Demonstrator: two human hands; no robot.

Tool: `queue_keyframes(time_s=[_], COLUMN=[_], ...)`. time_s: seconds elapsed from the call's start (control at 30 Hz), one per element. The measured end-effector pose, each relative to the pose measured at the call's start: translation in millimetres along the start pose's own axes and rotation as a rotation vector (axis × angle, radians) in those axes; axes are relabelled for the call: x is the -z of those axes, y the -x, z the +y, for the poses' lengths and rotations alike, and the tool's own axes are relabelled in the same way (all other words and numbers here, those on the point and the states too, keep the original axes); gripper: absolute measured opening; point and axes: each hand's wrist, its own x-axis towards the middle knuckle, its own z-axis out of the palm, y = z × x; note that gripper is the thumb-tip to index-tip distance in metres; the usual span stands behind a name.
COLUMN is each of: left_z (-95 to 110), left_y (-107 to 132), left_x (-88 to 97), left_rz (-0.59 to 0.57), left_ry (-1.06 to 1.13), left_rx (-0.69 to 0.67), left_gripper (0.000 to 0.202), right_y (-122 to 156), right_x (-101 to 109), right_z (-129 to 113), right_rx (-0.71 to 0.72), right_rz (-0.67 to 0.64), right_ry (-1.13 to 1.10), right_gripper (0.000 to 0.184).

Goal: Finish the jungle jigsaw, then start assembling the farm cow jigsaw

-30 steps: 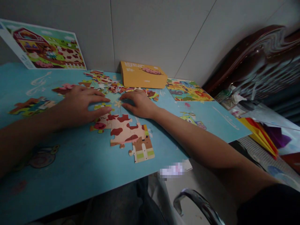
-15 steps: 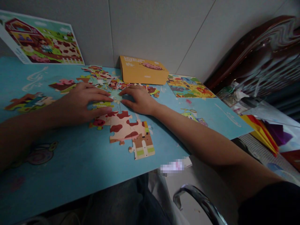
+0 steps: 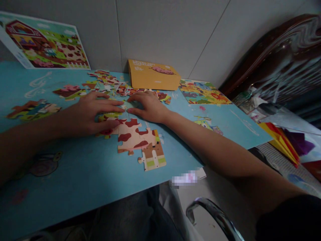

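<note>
My left hand (image 3: 94,112) lies over the joined cow puzzle pieces (image 3: 134,134), fingers spread and thumb at the section's upper left edge. It partly covers the cow's head. Opposite it, my right hand (image 3: 148,106) rests on the table with fingers curved and thumb apart from the index finger. I see nothing held in either hand. A heap of loose puzzle pieces (image 3: 106,80) lies just beyond the fingers, partly hidden by them. At the near end of the cow section, a fence piece (image 3: 152,159) is attached.
A farm picture card (image 3: 50,45) leans on the wall at back left. A yellow box (image 3: 155,77) stands behind the heap, beside an animal picture (image 3: 204,92). Joined pieces (image 3: 35,110) and a pig section (image 3: 69,91) lie left on the blue table (image 3: 95,184).
My left hand has shifted slightly right, its fingertips closer to my right hand. My right hand has barely moved, and the puzzle sections look the same.
</note>
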Motion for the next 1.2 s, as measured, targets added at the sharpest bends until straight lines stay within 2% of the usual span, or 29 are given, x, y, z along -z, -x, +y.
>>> queue_keyframes(time_s=[0.33, 0.5, 0.73, 0.93, 1.1, 1.2], left_z=[6.2, 8.8, 10.7, 12.0, 13.9, 13.3], left_y=[0.4, 0.6, 1.2, 0.7, -0.3, -0.2], left_x=[2.1, 3.4, 3.2, 5.5, 8.9, 8.4], left_rz=[-0.053, -0.042, -0.035, 0.016, 0.033, 0.044], left_ry=[0.045, 0.072, 0.092, 0.085, 0.088, 0.104], left_rx=[0.114, 0.108, 0.080, 0.036, 0.049, 0.031], left_gripper=[0.058, 0.052, 0.045, 0.039, 0.039, 0.037], right_y=[-0.1, 1.6, 1.4, 1.8, 2.6, 2.9], right_x=[-0.2, 3.0, 3.4, 3.4, 5.6, 5.8], right_z=[-0.7, -4.5, -2.5, -2.2, -0.5, 2.3], right_rx=[-0.032, -0.066, 0.010, -0.033, -0.062, -0.090], right_rz=[0.014, -0.013, -0.024, -0.038, 0.059, 0.153], right_ry=[-0.061, -0.061, -0.042, -0.009, -0.084, -0.151], right_gripper=[0.043, 0.044, 0.035, 0.040, 0.045, 0.036])
